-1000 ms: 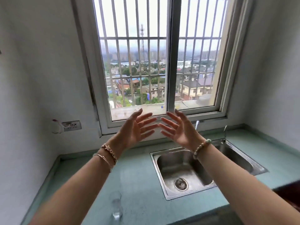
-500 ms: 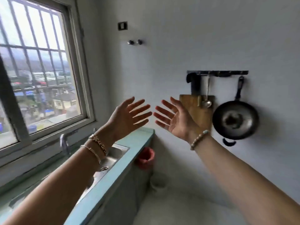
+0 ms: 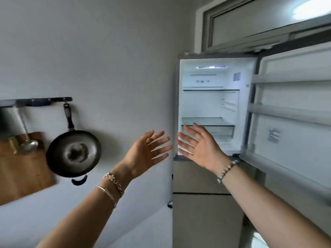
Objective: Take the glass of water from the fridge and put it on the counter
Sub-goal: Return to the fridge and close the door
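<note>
In front of the open fridge [image 3: 209,106], left hand [image 3: 145,156] and right hand [image 3: 198,149] spread wide, empty; right nearer shelves, no glass visible there.

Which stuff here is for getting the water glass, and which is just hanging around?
For the job: fridge with its door open, left hand and right hand, both empty. No glass shows on the shelves.

Just there: pan, ladle, cutting board, wall rack.
</note>
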`<action>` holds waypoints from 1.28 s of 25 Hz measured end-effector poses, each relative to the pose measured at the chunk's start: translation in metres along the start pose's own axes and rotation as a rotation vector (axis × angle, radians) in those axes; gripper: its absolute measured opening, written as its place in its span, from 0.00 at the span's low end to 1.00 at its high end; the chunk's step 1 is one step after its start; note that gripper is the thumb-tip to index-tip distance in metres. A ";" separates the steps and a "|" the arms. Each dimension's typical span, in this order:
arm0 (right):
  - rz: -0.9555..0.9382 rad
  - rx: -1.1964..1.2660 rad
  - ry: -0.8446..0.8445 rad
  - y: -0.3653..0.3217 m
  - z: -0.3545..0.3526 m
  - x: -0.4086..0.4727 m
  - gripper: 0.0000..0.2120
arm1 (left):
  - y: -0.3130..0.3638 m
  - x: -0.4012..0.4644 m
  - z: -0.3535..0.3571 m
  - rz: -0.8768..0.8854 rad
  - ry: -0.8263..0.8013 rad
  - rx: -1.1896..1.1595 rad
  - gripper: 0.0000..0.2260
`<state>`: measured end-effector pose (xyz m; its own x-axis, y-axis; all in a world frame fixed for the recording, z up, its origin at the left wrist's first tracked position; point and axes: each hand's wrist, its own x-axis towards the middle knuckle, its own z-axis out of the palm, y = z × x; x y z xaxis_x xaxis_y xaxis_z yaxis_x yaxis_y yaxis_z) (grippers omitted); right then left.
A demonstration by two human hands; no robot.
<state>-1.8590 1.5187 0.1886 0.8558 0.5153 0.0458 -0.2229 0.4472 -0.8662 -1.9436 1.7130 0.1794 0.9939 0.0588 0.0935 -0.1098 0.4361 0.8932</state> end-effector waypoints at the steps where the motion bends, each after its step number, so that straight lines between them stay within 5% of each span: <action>1: -0.036 -0.006 0.058 -0.016 -0.019 -0.002 0.16 | -0.007 0.023 0.014 -0.026 -0.056 -0.012 0.18; 14: -0.355 0.024 0.674 -0.120 -0.211 -0.097 0.19 | -0.128 0.189 0.189 -0.321 -0.551 -0.152 0.19; 21: -0.416 0.024 0.740 -0.157 -0.292 -0.138 0.27 | -0.195 0.217 0.269 -0.382 -0.557 -0.181 0.18; 25: -0.415 0.000 0.704 -0.193 -0.340 -0.147 0.18 | -0.220 0.231 0.327 -0.368 -0.552 -0.149 0.18; 29: -0.438 -0.290 0.786 -0.235 -0.378 -0.162 0.19 | -0.246 0.240 0.380 -0.358 -0.554 -0.093 0.18; 32: -0.700 -0.616 1.044 -0.275 -0.400 -0.173 0.10 | -0.260 0.249 0.401 -0.368 -0.547 -0.021 0.17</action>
<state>-1.7591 1.0143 0.2198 0.7116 -0.5753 0.4033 0.3952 -0.1469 -0.9068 -1.6628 1.2539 0.1467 0.8287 -0.5597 -0.0012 0.2437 0.3588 0.9010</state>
